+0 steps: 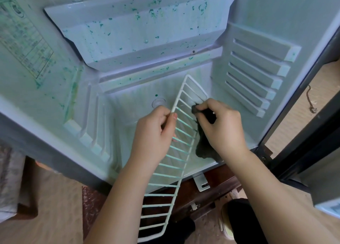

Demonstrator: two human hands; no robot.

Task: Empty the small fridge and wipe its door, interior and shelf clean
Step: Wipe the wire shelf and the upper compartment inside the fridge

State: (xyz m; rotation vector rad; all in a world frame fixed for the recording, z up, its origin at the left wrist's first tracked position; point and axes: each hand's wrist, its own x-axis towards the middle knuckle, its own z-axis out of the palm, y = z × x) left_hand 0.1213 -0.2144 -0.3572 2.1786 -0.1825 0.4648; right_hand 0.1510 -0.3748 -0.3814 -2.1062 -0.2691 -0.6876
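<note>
Steadying the wire shelf (163, 185) w/ left hand (156, 131) curled round its left rail, the person held it tilted, half out of the fridge (128, 41), prob. so right hand (220, 127), pinching a dark cloth (204, 149), could rub the rungs.

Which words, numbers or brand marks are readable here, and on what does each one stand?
Printed table sticker on the green-stained fridge's left inner wall: small print, too blurred to read.
Round emblem above it: blurred, unreadable.
No text on the white wire shelf or the dark cloth.
</note>
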